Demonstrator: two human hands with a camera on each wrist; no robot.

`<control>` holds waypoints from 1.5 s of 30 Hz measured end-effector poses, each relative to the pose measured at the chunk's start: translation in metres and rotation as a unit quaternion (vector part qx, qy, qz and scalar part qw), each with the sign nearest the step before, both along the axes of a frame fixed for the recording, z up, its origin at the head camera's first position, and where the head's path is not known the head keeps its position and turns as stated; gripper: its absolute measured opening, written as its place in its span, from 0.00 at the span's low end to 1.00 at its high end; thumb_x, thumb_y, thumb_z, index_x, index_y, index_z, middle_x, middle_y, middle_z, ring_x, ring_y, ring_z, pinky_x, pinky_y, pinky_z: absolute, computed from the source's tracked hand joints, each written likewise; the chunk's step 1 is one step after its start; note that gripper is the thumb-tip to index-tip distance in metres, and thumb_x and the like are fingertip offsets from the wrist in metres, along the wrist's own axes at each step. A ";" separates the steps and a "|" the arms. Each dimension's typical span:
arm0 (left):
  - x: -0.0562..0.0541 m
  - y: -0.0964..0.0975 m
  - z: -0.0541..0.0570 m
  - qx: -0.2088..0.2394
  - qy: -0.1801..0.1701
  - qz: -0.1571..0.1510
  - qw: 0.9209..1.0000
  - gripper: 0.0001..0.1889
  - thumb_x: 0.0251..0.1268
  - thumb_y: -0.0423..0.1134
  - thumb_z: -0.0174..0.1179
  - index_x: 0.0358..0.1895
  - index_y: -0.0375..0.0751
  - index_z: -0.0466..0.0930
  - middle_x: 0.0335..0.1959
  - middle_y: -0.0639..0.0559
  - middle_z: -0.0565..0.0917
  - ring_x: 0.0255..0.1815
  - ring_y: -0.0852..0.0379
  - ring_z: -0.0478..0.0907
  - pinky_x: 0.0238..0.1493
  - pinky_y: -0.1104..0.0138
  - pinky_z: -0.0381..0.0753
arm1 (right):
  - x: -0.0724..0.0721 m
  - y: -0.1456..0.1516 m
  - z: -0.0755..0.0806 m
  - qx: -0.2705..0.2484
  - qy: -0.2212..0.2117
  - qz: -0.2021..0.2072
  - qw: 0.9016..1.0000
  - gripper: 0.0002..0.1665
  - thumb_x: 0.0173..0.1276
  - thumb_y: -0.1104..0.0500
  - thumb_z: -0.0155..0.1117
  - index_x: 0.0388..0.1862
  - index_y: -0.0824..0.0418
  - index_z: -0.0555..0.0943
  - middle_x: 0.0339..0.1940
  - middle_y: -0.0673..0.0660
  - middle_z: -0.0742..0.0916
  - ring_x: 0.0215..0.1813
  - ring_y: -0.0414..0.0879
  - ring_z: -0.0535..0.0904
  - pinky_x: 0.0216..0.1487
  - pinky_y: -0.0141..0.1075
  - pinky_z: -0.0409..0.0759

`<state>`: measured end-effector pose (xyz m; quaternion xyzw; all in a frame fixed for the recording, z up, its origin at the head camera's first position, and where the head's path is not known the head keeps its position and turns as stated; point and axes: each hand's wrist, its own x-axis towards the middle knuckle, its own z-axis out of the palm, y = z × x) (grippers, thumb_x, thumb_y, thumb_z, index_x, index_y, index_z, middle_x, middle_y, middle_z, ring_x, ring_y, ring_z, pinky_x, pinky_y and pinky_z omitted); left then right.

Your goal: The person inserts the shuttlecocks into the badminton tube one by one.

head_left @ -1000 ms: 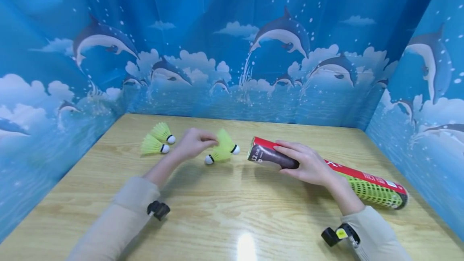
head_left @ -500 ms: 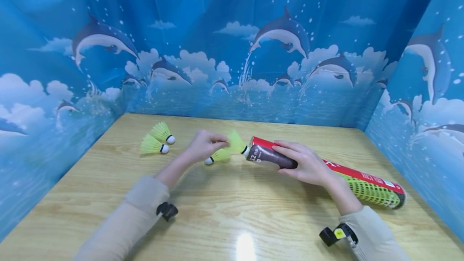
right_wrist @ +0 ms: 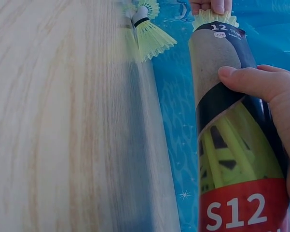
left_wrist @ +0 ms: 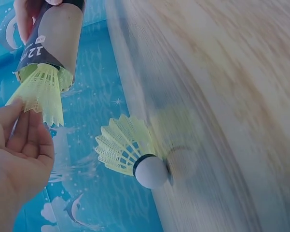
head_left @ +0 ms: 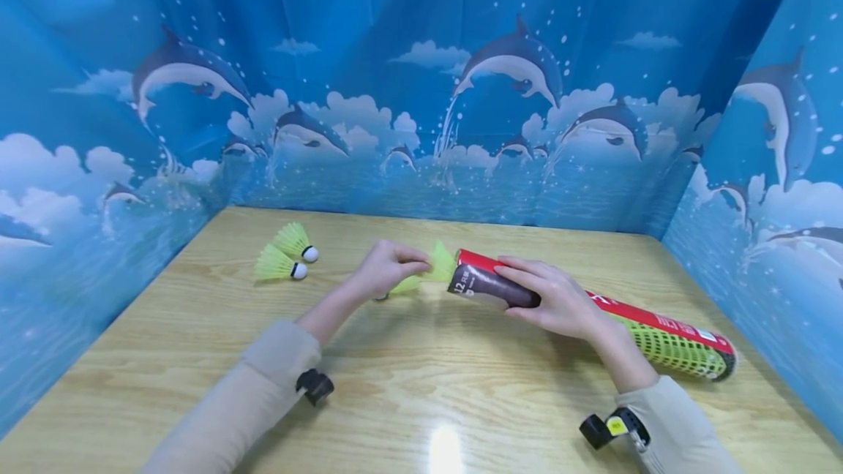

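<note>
My left hand [head_left: 390, 269] pinches the skirt edge of a yellow shuttlecock [head_left: 441, 263]. In the left wrist view that shuttlecock [left_wrist: 42, 93] is cork-first inside the open end of a shuttlecock tube [left_wrist: 55, 41], its cork hidden. My right hand [head_left: 556, 295] grips the tube [head_left: 487, 280] near this open end, fingers over the top and thumb on the near side. The tube is red and dark, marked "12", with yellow shuttlecocks showing through its side. Below the left hand a second shuttlecock [left_wrist: 130, 150] lies on the table, partly hidden in the head view.
Two more yellow shuttlecocks, one nearer [head_left: 279, 263] and one behind it [head_left: 296, 241], lie at the table's back left. The wooden table [head_left: 395, 371] ends at a blue dolphin-print curtain [head_left: 421, 93] behind and at both sides.
My left hand has carried the shuttlecock rightward, and its cork has passed from outside the tube into its mouth. The right hand and tube have stayed nearly still.
</note>
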<state>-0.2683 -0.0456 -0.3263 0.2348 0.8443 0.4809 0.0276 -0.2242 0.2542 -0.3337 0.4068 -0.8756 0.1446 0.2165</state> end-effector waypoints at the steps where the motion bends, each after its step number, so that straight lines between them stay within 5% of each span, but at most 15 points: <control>1: 0.000 0.001 0.000 0.002 -0.007 0.001 1.000 0.10 0.59 0.38 0.63 0.43 0.39 0.85 0.40 0.47 0.85 0.37 0.56 0.81 0.43 0.66 0.79 | 0.000 0.000 0.000 0.001 -0.001 -0.001 1.000 0.43 0.45 0.54 0.78 0.63 0.54 0.73 0.62 0.58 0.76 0.57 0.57 0.74 0.49 0.53 0.76; 8: 0.001 0.009 -0.002 0.000 -0.013 0.008 1.000 0.10 0.59 0.37 0.62 0.42 0.38 0.84 0.41 0.46 0.85 0.42 0.52 0.81 0.43 0.62 0.80 | 0.000 0.000 -0.001 0.001 0.000 -0.002 1.000 0.43 0.45 0.54 0.78 0.63 0.53 0.73 0.62 0.58 0.76 0.57 0.57 0.74 0.49 0.53 0.75; 13: 0.002 0.012 -0.005 0.002 -0.020 0.010 1.000 0.10 0.60 0.35 0.61 0.43 0.36 0.84 0.37 0.43 0.85 0.37 0.45 0.81 0.29 0.63 0.80 | 0.000 0.000 -0.001 -0.002 0.004 0.002 1.000 0.43 0.45 0.54 0.78 0.63 0.54 0.73 0.61 0.58 0.76 0.56 0.57 0.74 0.49 0.52 0.76; 18: 0.003 0.016 -0.006 -0.016 0.011 0.005 1.000 0.10 0.60 0.32 0.60 0.44 0.34 0.83 0.35 0.40 0.85 0.33 0.45 0.81 0.20 0.70 0.75 | 0.000 -0.001 -0.001 -0.002 0.005 0.002 1.000 0.43 0.45 0.54 0.78 0.63 0.54 0.73 0.61 0.58 0.76 0.57 0.57 0.74 0.49 0.53 0.75; 26: 0.007 0.022 -0.005 -0.044 0.070 -0.009 0.997 0.08 0.60 0.29 0.59 0.41 0.32 0.83 0.30 0.43 0.85 0.27 0.49 0.81 0.19 0.71 0.75 | 0.000 0.000 -0.002 -0.002 0.004 0.001 1.000 0.44 0.43 0.55 0.79 0.63 0.54 0.73 0.61 0.58 0.76 0.56 0.57 0.75 0.48 0.53 0.76; 34: 0.007 0.025 -0.006 -0.038 0.073 -0.004 0.997 0.08 0.60 0.30 0.59 0.41 0.32 0.83 0.31 0.43 0.85 0.30 0.47 0.82 0.20 0.71 0.76 | 0.000 0.000 0.000 -0.005 0.003 0.004 1.000 0.44 0.43 0.56 0.79 0.63 0.54 0.73 0.61 0.59 0.76 0.56 0.57 0.75 0.48 0.52 0.76; 40: 0.006 0.027 -0.005 -0.038 0.076 -0.006 0.996 0.08 0.61 0.30 0.59 0.40 0.33 0.84 0.31 0.43 0.85 0.31 0.47 0.82 0.21 0.72 0.76 | -0.001 0.001 0.002 -0.006 0.002 0.004 1.000 0.38 0.53 0.44 0.71 0.62 0.54 0.73 0.61 0.59 0.76 0.56 0.57 0.74 0.49 0.52 0.76; 45: 0.008 0.029 -0.004 -0.043 0.080 -0.017 0.996 0.08 0.61 0.30 0.59 0.40 0.32 0.84 0.31 0.43 0.85 0.29 0.49 0.82 0.21 0.72 0.77 | -0.001 -0.001 0.003 -0.009 0.003 0.008 1.000 0.40 0.48 0.52 0.76 0.62 0.55 0.73 0.61 0.59 0.76 0.56 0.57 0.75 0.48 0.52 0.76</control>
